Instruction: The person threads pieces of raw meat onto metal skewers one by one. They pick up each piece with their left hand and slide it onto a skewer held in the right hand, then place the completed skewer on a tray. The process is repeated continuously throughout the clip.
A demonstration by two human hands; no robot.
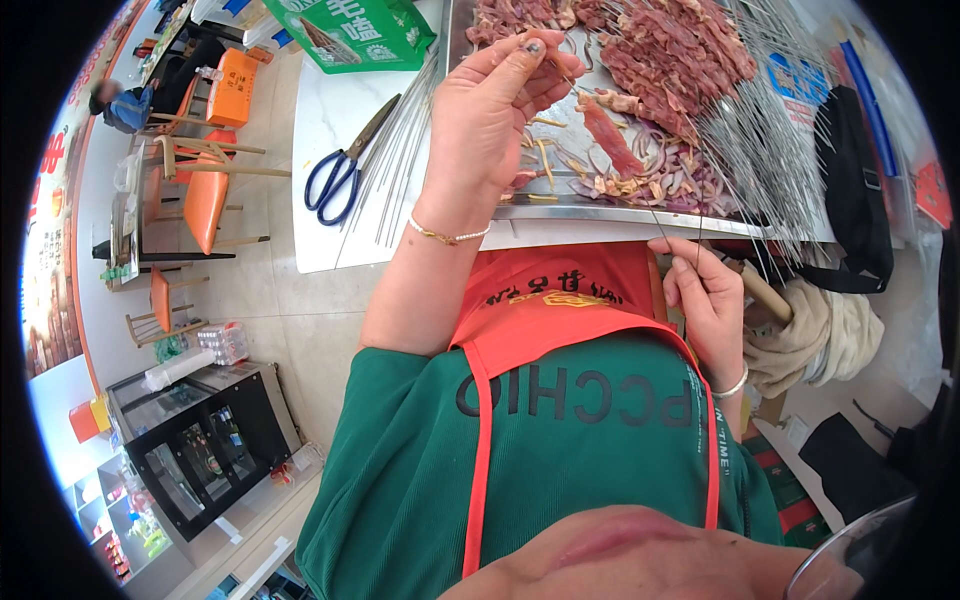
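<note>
My left hand (pixel 484 112) is raised over the near left part of a metal tray (pixel 600 213), thumb and fingers pinching a small piece of meat at the tip of a thin metal skewer. Farther down that skewer a strip of raw red meat (pixel 611 139) is threaded. Below the tray's front edge, my right hand (pixel 701 292) grips the skewer's lower end. A second thin rod also runs to this hand; whether it is held is unclear. Sliced red onion (pixel 679 184) and yellowish shreds lie in the tray, with a pile of meat-loaded skewers (pixel 667 52) behind.
Blue-handled scissors (pixel 334 176) and bare metal skewers (pixel 397 150) lie left of the tray on the white table (pixel 319 247). A green printed bag (pixel 360 37) stands behind them. Many skewer ends (pixel 780 165) jut over the right edge, near a black strap (pixel 859 187). A person (pixel 127 105) sits far left.
</note>
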